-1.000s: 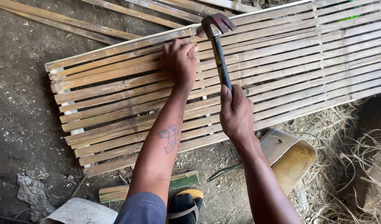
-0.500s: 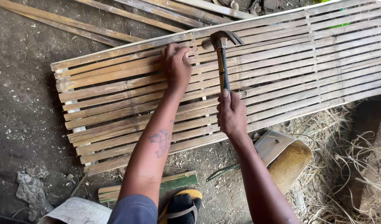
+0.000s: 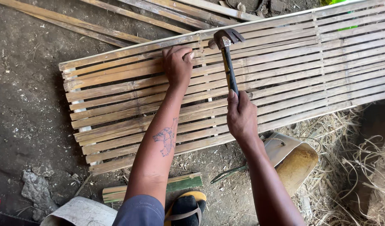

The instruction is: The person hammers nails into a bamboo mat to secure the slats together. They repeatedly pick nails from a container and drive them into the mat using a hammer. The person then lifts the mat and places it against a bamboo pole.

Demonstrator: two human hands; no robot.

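The bamboo slat panel (image 3: 284, 79) is laid flat on the dirt floor (image 3: 29, 104), probably so it can be nailed from above without shifting. The left hand (image 3: 177, 65) is pressed onto the upper slats with fingers curled, likely pinching a nail, though that part is too small to be made out. The claw hammer (image 3: 227, 54) is gripped low on its handle by the right hand (image 3: 241, 117), fist closed tight, presumably for more swing. Its head is held just beside the left fingertips, near the panel's top edge. A sandalled foot (image 3: 186, 207) is tucked below the panel's lower edge.
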